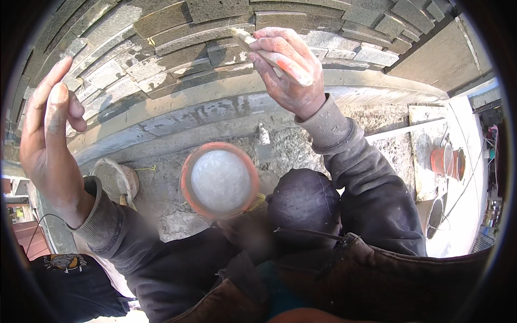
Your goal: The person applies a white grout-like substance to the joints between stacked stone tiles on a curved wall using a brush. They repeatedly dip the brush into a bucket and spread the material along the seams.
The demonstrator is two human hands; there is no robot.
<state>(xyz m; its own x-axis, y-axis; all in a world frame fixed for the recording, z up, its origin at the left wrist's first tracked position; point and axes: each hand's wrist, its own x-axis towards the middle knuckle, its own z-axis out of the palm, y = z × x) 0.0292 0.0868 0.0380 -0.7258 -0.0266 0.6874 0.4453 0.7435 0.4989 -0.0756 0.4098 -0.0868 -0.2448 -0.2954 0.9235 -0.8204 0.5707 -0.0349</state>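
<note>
My right hand [288,70] grips a pale brush [242,37], its tip at the grey stone-strip wall [191,35]. My left hand [54,124] is raised at the left, fingers apart and slightly curled, holding nothing, beside the wall's pale-streaked strips; whether it touches them I cannot tell. Below and between my hands stands an orange-rimmed bucket [218,180] filled nearly to the top with milky grey liquid. Right of it is a dark rounded shape [304,202] that I cannot identify clearly.
A pale, mortar-stained bucket [116,183] is at left, behind my left wrist. A concrete ledge [177,124] runs under the wall. Orange containers [441,160] stand at right beside a white edge with wires. Dark printed clothing [70,280] shows at lower left.
</note>
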